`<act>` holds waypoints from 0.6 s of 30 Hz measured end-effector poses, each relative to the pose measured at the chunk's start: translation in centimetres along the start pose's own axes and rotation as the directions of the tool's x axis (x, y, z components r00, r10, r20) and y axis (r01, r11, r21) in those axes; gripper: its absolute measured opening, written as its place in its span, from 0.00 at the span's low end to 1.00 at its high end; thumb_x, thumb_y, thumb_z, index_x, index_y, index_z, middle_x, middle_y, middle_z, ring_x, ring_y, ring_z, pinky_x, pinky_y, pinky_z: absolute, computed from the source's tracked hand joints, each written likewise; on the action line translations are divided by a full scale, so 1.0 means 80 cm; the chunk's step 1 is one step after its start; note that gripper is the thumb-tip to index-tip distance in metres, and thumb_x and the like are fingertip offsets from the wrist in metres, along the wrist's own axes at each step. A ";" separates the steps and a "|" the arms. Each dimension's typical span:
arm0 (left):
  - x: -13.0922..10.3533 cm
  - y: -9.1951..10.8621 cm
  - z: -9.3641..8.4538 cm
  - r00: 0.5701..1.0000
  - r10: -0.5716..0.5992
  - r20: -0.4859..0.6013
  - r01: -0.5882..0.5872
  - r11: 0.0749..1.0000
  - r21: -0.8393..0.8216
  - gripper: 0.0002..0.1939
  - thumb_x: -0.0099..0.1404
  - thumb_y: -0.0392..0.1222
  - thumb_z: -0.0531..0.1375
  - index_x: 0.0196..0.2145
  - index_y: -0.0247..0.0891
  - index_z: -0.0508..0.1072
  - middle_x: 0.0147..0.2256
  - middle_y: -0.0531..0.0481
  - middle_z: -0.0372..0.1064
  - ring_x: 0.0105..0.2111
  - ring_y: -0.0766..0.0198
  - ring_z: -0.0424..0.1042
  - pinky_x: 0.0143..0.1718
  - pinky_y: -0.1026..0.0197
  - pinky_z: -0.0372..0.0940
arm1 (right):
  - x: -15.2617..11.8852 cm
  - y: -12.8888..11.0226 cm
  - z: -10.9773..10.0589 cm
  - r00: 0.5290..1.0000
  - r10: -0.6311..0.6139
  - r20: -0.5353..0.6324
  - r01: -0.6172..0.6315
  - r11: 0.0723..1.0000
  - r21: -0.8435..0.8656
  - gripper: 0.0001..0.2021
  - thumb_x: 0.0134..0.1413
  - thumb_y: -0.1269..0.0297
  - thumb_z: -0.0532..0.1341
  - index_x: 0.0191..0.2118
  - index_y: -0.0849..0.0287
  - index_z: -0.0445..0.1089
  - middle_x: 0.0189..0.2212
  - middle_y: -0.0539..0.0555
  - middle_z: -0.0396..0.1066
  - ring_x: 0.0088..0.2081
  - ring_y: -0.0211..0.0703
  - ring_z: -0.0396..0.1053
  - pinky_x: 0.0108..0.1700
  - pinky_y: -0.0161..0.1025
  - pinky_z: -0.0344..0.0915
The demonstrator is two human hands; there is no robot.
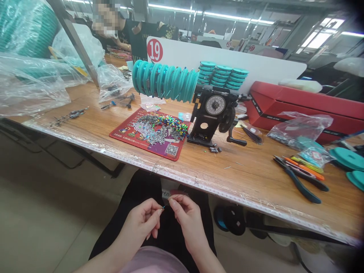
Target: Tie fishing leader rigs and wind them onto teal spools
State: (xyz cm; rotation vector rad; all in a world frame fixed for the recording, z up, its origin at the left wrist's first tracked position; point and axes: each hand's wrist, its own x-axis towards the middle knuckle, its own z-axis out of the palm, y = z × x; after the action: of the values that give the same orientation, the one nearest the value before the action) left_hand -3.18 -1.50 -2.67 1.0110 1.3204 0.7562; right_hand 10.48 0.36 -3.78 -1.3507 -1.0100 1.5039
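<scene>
Over my lap, in front of the table edge, my left hand (144,219) pinches a tiny blue-green piece (163,207) between thumb and forefinger. It is too small to name. My right hand (187,216) is close beside it, thumb and fingers pressed together; what they hold, if anything, I cannot make out. Beyond my hands lies a red printed mat (125,132) with heaps of colourful beads (173,123), small metal fittings (159,136) and clear pieces. Behind it, a row of teal spools (165,81) sits on a black hand-cranked winder (209,117).
Pliers (301,184) and several pen-like tools lie at the right, near more teal discs (349,157). A red box (301,110) and stacked teal spools (223,76) stand behind. Plastic bags (31,83) cover the left. A person (122,30) sits across the table.
</scene>
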 end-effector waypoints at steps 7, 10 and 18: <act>-0.002 0.001 -0.002 0.999 -0.022 0.030 0.022 1.000 -0.006 0.10 0.58 0.45 0.53 0.27 0.35 0.64 0.16 0.59 0.59 0.13 0.73 0.60 0.13 0.71 0.50 | -0.004 -0.001 0.007 0.996 0.055 0.071 -0.063 0.992 0.106 0.10 0.49 0.60 0.58 0.31 0.62 0.67 0.24 0.50 0.65 0.20 0.29 0.55 0.18 0.27 0.48; -0.002 0.004 0.000 0.993 -0.070 0.095 0.081 0.990 -0.114 0.13 0.59 0.48 0.52 0.30 0.34 0.66 0.14 0.59 0.58 0.11 0.74 0.58 0.12 0.71 0.49 | -0.004 -0.005 0.006 0.995 0.026 0.098 -0.033 0.996 0.078 0.09 0.50 0.60 0.58 0.30 0.62 0.68 0.23 0.50 0.65 0.21 0.30 0.55 0.19 0.27 0.50; -0.003 0.015 0.004 0.979 -0.158 0.126 0.188 0.943 -0.274 0.10 0.60 0.44 0.52 0.26 0.36 0.64 0.10 0.62 0.51 0.09 0.76 0.49 0.11 0.71 0.38 | -0.006 -0.012 0.006 0.992 0.043 0.115 -0.053 0.995 0.087 0.09 0.49 0.60 0.59 0.29 0.62 0.68 0.21 0.47 0.62 0.21 0.30 0.54 0.21 0.28 0.49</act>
State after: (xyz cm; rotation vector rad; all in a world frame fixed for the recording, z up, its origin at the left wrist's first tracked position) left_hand -2.82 -1.30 -1.45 0.6848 1.1557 0.7255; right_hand 10.13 0.21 -2.65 -1.2457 -0.9736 1.6584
